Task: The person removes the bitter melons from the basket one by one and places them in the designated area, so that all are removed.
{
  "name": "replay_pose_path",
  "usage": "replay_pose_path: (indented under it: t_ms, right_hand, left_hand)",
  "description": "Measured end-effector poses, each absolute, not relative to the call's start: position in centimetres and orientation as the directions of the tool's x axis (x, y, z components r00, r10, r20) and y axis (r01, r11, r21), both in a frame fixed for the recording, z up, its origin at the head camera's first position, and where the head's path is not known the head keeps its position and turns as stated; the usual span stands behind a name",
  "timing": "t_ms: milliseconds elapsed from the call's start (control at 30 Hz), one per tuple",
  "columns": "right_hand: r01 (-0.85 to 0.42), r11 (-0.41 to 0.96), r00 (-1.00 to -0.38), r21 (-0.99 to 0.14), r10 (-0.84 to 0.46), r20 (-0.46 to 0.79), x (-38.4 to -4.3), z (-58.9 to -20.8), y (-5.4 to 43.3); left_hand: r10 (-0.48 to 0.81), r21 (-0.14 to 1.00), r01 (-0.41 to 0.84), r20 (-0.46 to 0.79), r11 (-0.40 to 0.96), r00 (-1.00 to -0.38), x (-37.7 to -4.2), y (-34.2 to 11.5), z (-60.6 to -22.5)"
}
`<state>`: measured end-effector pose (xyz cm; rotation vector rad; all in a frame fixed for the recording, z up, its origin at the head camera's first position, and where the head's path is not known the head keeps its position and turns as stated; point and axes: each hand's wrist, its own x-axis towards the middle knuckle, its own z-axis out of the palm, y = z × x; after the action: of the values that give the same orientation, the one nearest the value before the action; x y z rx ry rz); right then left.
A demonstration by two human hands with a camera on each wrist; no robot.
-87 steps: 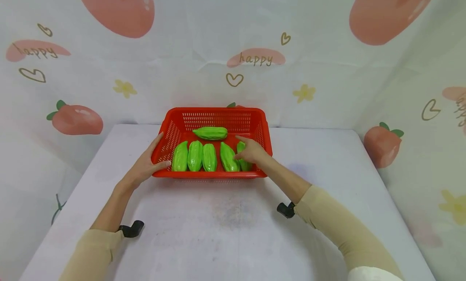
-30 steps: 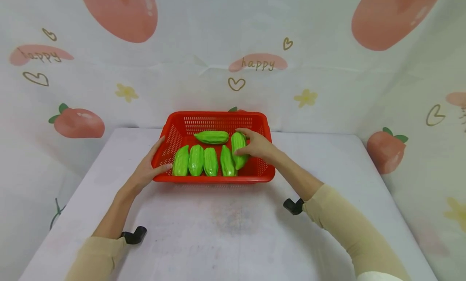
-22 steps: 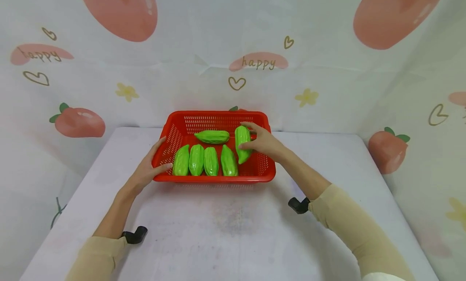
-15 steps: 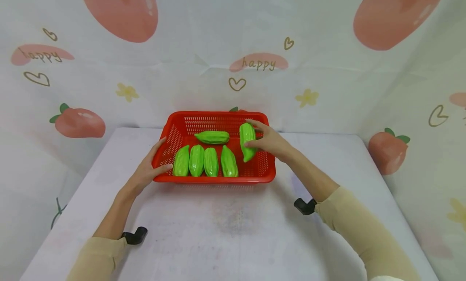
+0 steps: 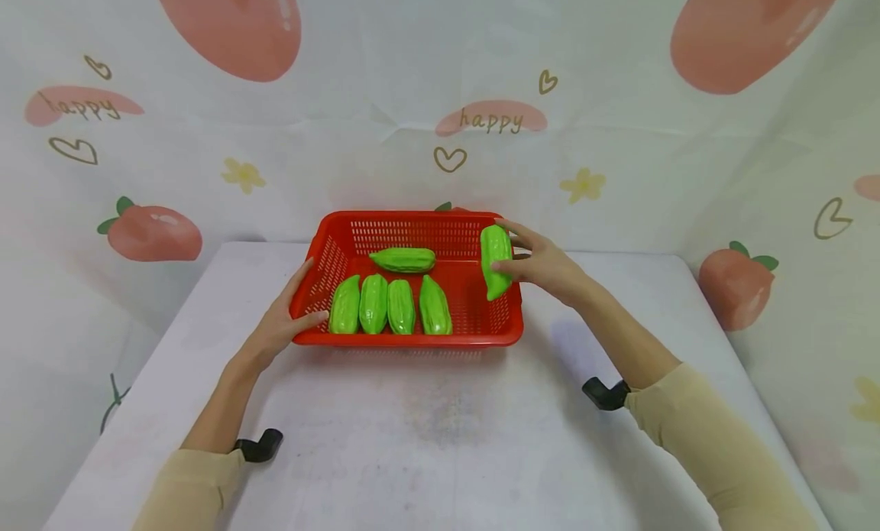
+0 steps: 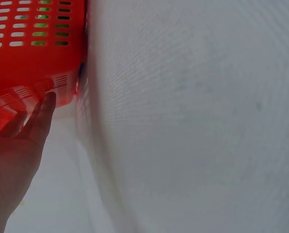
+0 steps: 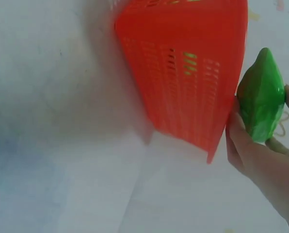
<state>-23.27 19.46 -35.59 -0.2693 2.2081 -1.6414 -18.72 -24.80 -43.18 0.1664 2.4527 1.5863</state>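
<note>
My L hand [image 5: 278,317], approx 8-9 o'clk of the basket [image 5: 409,339], is spread, fingers fairly straight on the outer wall, thumb over the rim. Inside: near gourds [image 5: 373,305], 4 in a row from 8 to 5 o'clk; back gourd [image 5: 402,260] crosswise at 12. Held gourd [image 5: 496,260], 3 o'clk, just moved R, away from the row, to the R rim (touching? can't tell). My R hand [image 5: 550,267] pinches it, thumb vs fingers. I'd judge it's well picked up; other 5 untouched.
</note>
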Motion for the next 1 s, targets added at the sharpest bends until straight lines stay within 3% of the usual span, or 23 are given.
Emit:
replay_pose_path:
  t_ms: [700,1000]
  right_hand:
    - [0.036,0.303,-0.944,-0.952,-0.304,-0.133,-23.2,-36.6,24.2]
    - [0.011,0.363,-0.957,-0.932,-0.265,-0.115,-23.4,-37.6,26.1]
  left_hand:
    - [0.25,0.912,-0.02,-0.133,0.41,-0.959,-18.8,-25.3,-43.0]
    - [0.239,0.837,-0.009,-0.166,0.547,-0.957,-18.9,-25.4,-42.2]
